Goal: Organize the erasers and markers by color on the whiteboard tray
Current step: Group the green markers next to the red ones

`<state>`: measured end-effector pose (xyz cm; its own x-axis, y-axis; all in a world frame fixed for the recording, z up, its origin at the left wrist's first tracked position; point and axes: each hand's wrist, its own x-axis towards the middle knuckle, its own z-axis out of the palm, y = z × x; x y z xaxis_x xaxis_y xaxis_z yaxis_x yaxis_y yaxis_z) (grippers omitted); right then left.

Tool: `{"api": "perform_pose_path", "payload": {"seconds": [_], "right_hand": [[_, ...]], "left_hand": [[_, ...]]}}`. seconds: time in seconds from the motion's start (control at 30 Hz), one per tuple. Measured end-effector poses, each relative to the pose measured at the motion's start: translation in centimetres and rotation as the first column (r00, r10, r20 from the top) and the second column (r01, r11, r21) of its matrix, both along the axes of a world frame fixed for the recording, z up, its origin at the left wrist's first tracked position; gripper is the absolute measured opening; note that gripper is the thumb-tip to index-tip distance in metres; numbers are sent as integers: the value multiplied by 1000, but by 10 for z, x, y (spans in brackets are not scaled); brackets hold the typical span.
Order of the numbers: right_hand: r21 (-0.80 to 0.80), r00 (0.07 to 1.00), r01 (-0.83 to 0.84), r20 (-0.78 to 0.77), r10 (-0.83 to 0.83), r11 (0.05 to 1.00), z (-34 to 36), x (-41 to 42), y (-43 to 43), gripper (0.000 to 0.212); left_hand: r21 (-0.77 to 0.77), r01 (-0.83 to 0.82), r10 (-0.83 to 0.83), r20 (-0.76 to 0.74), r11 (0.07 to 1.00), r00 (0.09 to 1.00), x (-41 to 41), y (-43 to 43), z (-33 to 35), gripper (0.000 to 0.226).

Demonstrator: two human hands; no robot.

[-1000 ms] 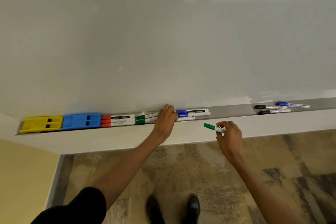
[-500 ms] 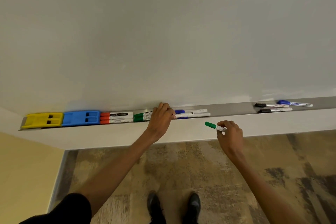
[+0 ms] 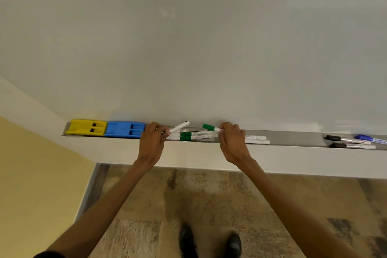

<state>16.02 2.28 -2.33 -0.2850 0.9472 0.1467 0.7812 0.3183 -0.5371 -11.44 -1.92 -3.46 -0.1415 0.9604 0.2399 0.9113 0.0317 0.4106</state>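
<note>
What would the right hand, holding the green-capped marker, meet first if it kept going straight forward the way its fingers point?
Probably the whiteboard: the right hand already sits over the tray, fingers aimed at the board. Depth is unclear.

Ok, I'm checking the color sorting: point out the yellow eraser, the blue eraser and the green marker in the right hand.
yellow eraser (image 3: pixel 87 127), head view, top face.
blue eraser (image 3: pixel 125 129), head view, top face.
green marker (image 3: pixel 208 126), head view, its green cap.

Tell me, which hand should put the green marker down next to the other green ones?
Right. The right hand already grips the green marker just above the green pair; the left hand holds another marker.
</note>
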Motion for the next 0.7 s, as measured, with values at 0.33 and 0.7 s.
{"api": "perform_pose_path", "payload": {"seconds": [0.33,0.7], "right_hand": [[174,970,-96,239,52,980,-29,-61,9,42],[215,971,-5,233,-46,977,-46,-79,4,51]], "left_hand": [[3,-60,60,2,998,998,-33,-28,-7,16],[-59,-25,28,46,998,999,-28,-35,-20,18]]}}
